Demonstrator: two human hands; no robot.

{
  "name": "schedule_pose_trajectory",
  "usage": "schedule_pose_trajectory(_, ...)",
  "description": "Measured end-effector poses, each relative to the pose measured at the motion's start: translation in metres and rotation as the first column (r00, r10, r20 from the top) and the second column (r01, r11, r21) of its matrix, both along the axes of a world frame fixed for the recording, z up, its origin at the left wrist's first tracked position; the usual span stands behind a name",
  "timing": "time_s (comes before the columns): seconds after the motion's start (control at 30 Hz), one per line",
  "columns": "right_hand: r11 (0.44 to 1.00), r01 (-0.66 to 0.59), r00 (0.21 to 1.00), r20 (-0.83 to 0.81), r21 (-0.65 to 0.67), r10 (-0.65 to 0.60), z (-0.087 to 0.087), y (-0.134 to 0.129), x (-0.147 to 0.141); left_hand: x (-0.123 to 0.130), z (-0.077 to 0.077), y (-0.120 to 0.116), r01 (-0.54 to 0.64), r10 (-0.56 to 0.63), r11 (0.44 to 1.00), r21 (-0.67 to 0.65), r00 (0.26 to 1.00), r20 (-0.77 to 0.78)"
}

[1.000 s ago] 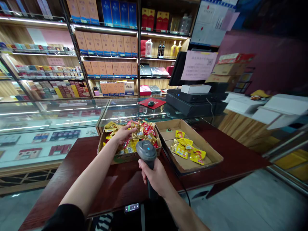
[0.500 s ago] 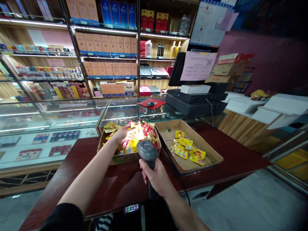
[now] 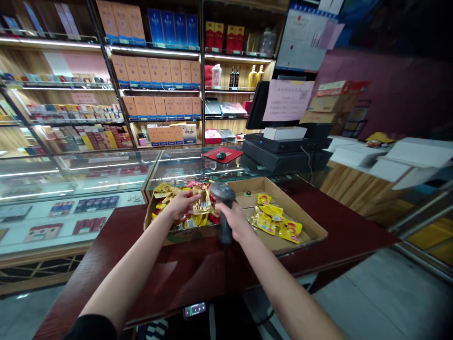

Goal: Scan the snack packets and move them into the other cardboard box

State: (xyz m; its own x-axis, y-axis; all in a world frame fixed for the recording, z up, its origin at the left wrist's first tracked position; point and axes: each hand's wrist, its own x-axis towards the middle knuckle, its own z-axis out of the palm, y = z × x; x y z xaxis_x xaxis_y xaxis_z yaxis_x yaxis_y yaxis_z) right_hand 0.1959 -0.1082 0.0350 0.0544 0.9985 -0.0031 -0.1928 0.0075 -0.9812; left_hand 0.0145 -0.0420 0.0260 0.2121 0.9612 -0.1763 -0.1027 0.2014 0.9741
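My left hand (image 3: pixel 180 204) pinches a gold snack packet (image 3: pixel 203 200) above the left cardboard box (image 3: pixel 193 234), which is heaped with red, yellow and gold packets. In my right hand (image 3: pixel 232 218) is a black barcode scanner (image 3: pixel 222 192), held upright by its handle just right of the gold packet. The scanner's head and my fingers partly cover the box's right side. To the right, a shallow cardboard tray (image 3: pixel 307 222) holds several yellow snack packets (image 3: pixel 272 215) and a small dark round item near its back edge.
Both boxes stand on a dark red wooden counter (image 3: pixel 141 264). Behind are a glass display case (image 3: pixel 184 165), a mouse (image 3: pixel 221 155) on a red pad, and a monitor (image 3: pixel 257 105) over a black cash drawer (image 3: pixel 279 156). Shelves of boxed goods line the wall.
The scanner has moved up and forward, closer to the gold packet, with my right hand. The bright light on the packet is gone. My left hand still holds the packet, slightly lower.
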Motion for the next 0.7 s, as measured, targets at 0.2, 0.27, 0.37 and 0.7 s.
schedule_pose_trajectory(0.2, 0.951, -0.164, 0.977, -0.174, -0.262, 0.120, 0.010, 0.038, 0.001, 0.014, 0.001, -0.012, 0.011, -0.009, 0.996, -0.084, 1.000, 0.014)
schedule_pose_trajectory(0.27, 0.937, -0.185, 0.970, -0.208, -0.298, 0.126, 0.015, 0.041, 0.013, 0.024, 0.002, -0.006, 0.048, -0.046, 0.994, -0.095, 0.999, 0.024)
schedule_pose_trajectory(0.37, 0.916, -0.187, 0.965, -0.243, -0.354, 0.103, 0.022, 0.050, 0.045, 0.056, 0.006, 0.012, 0.112, -0.109, 0.988, -0.106, 0.994, 0.031)
schedule_pose_trajectory(0.7, 0.940, 0.082, 0.971, -0.185, -0.332, -0.150, 0.017, 0.075, 0.179, 0.213, 0.006, 0.060, 0.196, -0.198, 0.973, -0.122, 0.980, 0.000)
